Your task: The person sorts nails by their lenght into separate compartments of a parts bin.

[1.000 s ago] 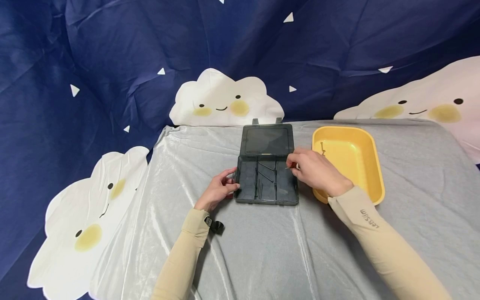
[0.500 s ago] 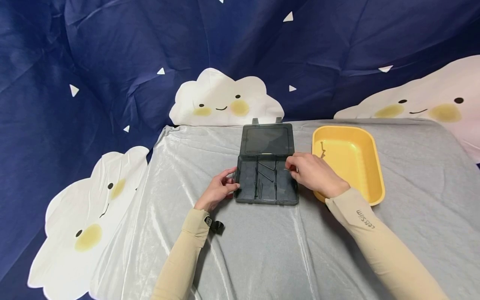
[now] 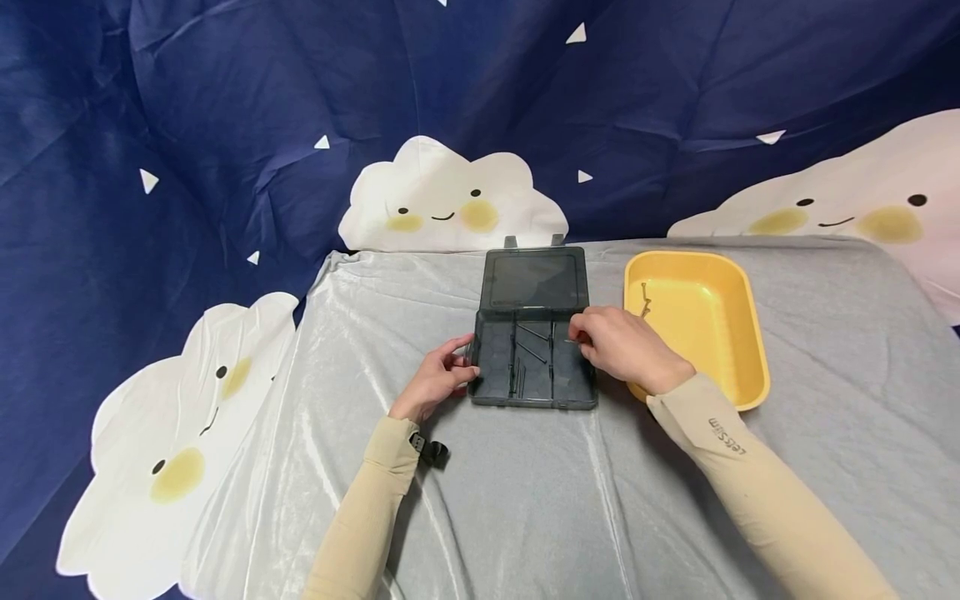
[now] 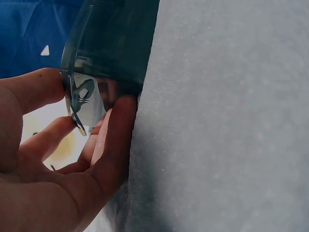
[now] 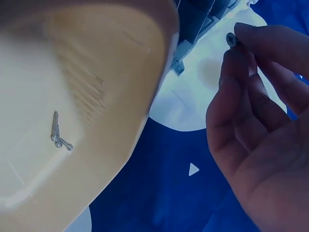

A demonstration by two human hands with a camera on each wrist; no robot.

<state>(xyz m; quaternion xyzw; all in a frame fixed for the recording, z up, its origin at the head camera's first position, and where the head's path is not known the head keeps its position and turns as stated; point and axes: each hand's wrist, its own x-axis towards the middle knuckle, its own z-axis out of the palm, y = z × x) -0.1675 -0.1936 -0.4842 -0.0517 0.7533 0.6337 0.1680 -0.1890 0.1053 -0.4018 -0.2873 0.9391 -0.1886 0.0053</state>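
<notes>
A dark translucent compartment box (image 3: 491, 358) lies with its lid (image 3: 535, 279) folded back. Several screws (image 3: 531, 353) are in its middle compartment, some slanted and some lying lengthwise. At the box's left side, my left hand (image 3: 435, 379) grips the wall between thumb and fingers; the left wrist view shows the fingers around the box's edge (image 4: 72, 63). My right hand (image 3: 626, 348) is over the right compartment. Between its thumb and index finger it pinches a screw (image 5: 231, 40), whose cross-slotted head shows in the right wrist view while the shank is hidden.
Just right of the box stands a yellow tray (image 3: 752, 333), with a few screws (image 5: 56, 133) near its left wall. My right forearm passes over the tray's near left corner. Grey cloth (image 3: 525, 500) covers the table, and a dark blue cloud-print curtain (image 3: 480, 83) hangs behind.
My right hand has shifted slightly left and a little lower over the right compartment, still pinching the screw. The left hand and the box have stayed in place.
</notes>
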